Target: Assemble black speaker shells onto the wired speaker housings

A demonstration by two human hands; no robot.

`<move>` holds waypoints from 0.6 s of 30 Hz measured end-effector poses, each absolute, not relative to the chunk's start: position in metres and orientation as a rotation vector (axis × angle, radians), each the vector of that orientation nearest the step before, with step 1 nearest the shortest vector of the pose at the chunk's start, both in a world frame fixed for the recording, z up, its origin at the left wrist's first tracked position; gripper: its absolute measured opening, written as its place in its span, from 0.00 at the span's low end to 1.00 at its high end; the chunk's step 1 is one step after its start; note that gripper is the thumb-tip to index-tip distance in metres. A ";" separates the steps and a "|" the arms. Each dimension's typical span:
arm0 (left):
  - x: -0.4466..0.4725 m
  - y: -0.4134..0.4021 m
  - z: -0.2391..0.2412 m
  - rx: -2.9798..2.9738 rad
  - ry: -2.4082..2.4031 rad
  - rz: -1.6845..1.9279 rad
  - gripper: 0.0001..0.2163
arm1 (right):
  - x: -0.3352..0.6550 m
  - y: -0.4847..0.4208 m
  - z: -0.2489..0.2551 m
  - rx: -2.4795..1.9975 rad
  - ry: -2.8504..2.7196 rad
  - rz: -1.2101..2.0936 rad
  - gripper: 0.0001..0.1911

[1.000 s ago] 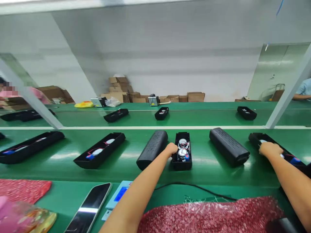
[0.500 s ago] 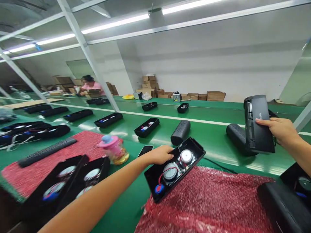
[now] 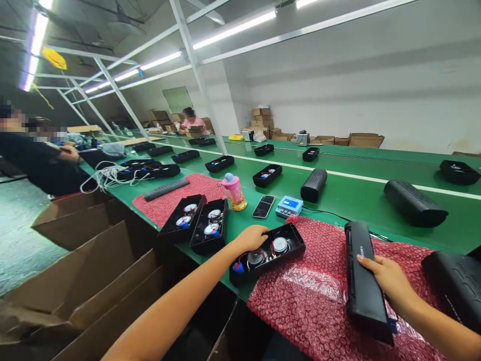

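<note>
My left hand grips the far rim of an open black speaker housing. Two round silver drivers, red wires and a blue part lie inside it. The housing rests at the left edge of a red bubble-wrap sheet. Over the right part of that sheet, my right hand holds a black speaker part with pale lettering, thumb on its flat face; its underside is hidden. Two more open housings stand left of my left hand. A black speaker lies beyond my right hand.
A blue-and-white device, a phone and a pink-lidded bottle stand behind the bubble wrap. Several speaker housings line the green belt. Cardboard boxes are below left. Other people sit farther along.
My right hand has brought the black speaker part down and leftward from above the belt to the bubble wrap. My left hand has lowered the open housing. The view has swung left.
</note>
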State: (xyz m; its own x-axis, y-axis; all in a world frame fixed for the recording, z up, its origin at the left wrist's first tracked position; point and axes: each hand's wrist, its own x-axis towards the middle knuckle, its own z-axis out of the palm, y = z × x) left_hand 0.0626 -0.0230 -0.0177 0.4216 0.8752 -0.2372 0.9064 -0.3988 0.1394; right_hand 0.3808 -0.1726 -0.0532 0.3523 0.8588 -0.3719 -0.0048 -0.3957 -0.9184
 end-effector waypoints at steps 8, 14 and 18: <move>0.104 -0.112 -0.039 2.532 1.794 -0.121 0.17 | 0.364 -0.156 -0.060 -1.622 -1.350 1.307 0.22; 0.100 -0.102 -0.053 2.474 1.811 -0.063 0.15 | 0.400 -0.162 -0.022 -1.359 -2.449 0.847 0.25; 0.102 -0.092 -0.044 2.391 1.823 -0.039 0.15 | 0.428 -0.162 -0.048 -1.122 -2.993 0.317 0.37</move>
State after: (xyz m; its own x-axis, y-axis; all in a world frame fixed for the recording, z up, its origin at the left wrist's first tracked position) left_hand 0.1018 -0.0922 -0.0439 0.2678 0.9581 -0.1019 0.9616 -0.2591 0.0906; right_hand 0.4281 -0.1622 -0.0484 -0.7539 0.6432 -0.1339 0.6570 0.7369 -0.1592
